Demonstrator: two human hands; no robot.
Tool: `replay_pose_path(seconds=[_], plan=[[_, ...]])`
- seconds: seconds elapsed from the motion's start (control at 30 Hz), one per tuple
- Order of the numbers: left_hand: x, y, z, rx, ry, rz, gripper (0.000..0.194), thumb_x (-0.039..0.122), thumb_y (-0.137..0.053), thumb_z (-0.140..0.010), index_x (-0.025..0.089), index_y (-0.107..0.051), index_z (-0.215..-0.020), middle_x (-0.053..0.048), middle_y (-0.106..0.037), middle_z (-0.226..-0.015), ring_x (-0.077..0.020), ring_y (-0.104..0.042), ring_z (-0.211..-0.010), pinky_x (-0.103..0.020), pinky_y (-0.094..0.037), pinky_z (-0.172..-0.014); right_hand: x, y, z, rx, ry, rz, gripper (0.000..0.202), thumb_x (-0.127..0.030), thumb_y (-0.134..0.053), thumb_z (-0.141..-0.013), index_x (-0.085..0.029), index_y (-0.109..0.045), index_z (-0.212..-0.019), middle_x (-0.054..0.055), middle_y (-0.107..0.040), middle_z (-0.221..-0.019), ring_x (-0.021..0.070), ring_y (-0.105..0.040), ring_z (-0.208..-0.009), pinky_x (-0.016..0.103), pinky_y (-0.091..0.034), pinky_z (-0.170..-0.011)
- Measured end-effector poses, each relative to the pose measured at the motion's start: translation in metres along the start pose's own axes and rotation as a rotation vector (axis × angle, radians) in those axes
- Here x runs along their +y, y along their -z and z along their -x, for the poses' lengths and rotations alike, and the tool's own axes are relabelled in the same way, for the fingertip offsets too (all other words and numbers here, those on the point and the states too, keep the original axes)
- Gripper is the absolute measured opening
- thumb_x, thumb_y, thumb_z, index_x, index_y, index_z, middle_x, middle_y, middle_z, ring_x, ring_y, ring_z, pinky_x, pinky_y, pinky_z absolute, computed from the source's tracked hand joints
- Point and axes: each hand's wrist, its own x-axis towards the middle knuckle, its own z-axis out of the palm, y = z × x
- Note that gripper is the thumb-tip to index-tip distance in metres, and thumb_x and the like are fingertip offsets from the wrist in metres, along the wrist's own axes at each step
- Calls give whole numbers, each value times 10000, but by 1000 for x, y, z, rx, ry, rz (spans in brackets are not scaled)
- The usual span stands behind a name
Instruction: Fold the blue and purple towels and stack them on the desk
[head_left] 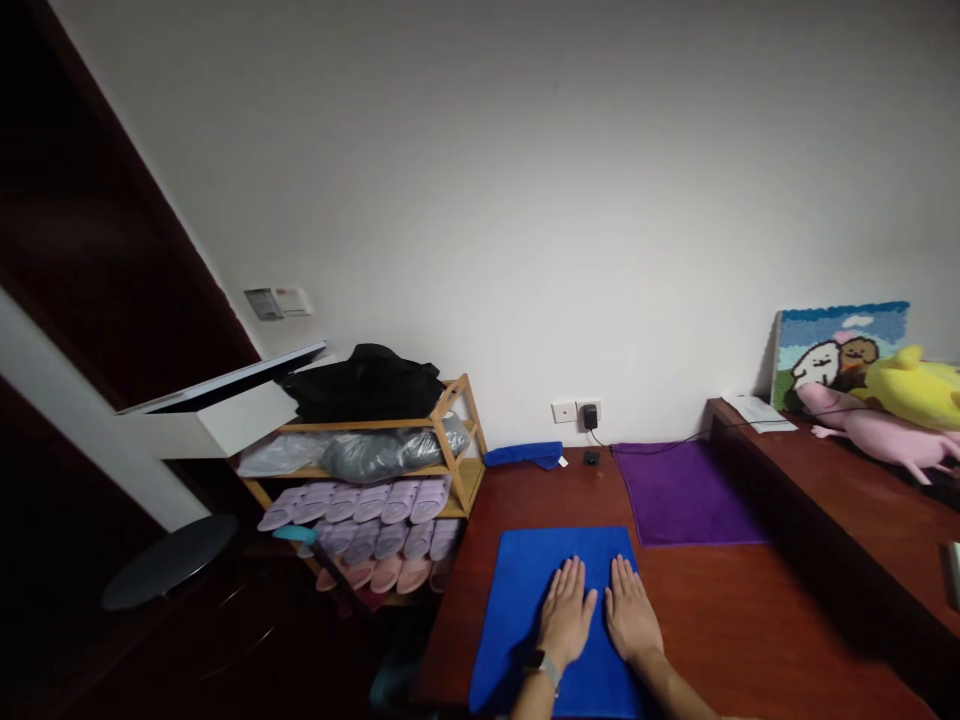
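Note:
A blue cloth (pixel 517 590) is spread flat on the reddish-brown wooden table. My left hand (pixel 568 615) rests palm down on its middle, fingers stretched forward and the thumb out to the side. Close to the cloth's right edge, my right hand (pixel 631 612) also lies flat with straight fingers. A strip of blue cloth shows between the two hands. Around my left wrist is a watch (pixel 541 665). Further back on the right lies a purple cloth (pixel 690 493), and a folded blue cloth (pixel 523 455) sits against the wall.
A black plug (pixel 590 416) is in the wall socket, its cable running right. Left of the table stands a wooden rack (pixel 457 450) with slippers, a black bag (pixel 367 385) and a white box (pixel 247 420). Plush toys (pixel 877 430) lie on a raised ledge at right.

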Motion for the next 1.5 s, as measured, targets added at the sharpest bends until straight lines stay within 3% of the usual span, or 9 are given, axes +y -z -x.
replay_pose_path(seconds=[0.13, 0.4, 0.5, 0.7, 0.9, 1.03, 1.23, 1.33, 1.5], plan=[[6, -17, -16, 4, -16, 19, 603, 446, -122, -1067, 207, -221, -1611, -40, -252, -1669, -208, -217, -1548, -450, -238, -1283, 1, -1, -2, -10, 0, -1, 693, -408, -219, -997, -31, -310, -1571, 116, -230, -1662, 251, -157, -1555, 439, -141, -1281], [-106, 7, 28, 69, 256, -124, 589, 429, -187, -1065, 223, -206, -1617, -46, -232, -1674, -226, -226, -1546, -469, -256, -1268, 2, 0, 1, -27, -9, 1, 702, -418, -178, -1008, -29, -256, -1587, 109, -198, -1677, 244, -145, -1558, 418, -144, -1283], [-126, 6, 37, 99, 288, -141, 609, 447, -182, -1065, 192, -214, -1617, -57, -231, -1676, -227, -228, -1547, -452, -257, -1268, 3, -4, -3, -30, -22, 11, 710, -422, -167, -1006, -17, -264, -1582, 121, -205, -1675, 254, -153, -1558, 428, -143, -1282], [-128, -5, 37, 137, 278, -134, 639, 501, -173, -1061, 199, -183, -1624, -62, -239, -1677, -239, -229, -1547, -469, -271, -1263, -2, 4, -38, 7, -20, -5, 719, -432, -156, -1010, -11, -250, -1585, 135, -197, -1677, 252, -133, -1564, 439, -120, -1281], [-118, 9, 33, 115, 268, -168, 767, 616, -200, -1030, 103, -292, -1593, -127, -257, -1665, -270, -224, -1549, -479, -222, -1283, -5, 4, -60, -40, -28, 22, 728, -439, -157, -1005, 0, -252, -1578, 139, -212, -1674, 256, -142, -1562, 423, -106, -1279], [-69, 10, -2, 129, 149, -97, 702, 544, -166, -1050, 134, -199, -1619, -89, -211, -1682, -259, -197, -1557, -471, -242, -1279, -1, -3, -59, -35, -14, 22, 721, -434, -148, -1006, -8, -247, -1580, 127, -212, -1673, 250, -139, -1563, 424, -109, -1280], [1, -24, -57, 59, -35, 42, 614, 434, -93, -1063, 198, -93, -1630, -34, -208, -1686, -214, -187, -1560, -448, -247, -1279, 4, -7, -60, -57, 22, 67, 695, -355, -211, -978, 1, -273, -1572, 130, -206, -1671, 256, -134, -1562, 424, -106, -1278], [-17, -27, -55, 53, -7, 26, 619, 460, -102, -1063, 213, -116, -1630, -24, -212, -1685, -207, -181, -1561, -448, -218, -1287, 5, -8, -61, -38, 24, 83, 703, -385, -186, -988, -10, -280, -1574, 130, -220, -1667, 260, -139, -1561, 437, -107, -1277], [-98, 5, -23, 50, 200, -42, 701, 563, -127, -1047, 163, -214, -1616, -74, -234, -1674, -234, -199, -1556, -466, -219, -1282, 1, -5, -59, -49, -7, 53, 726, -428, -134, -1004, 1, -226, -1582, 131, -190, -1677, 252, -122, -1564, 433, -112, -1281]])
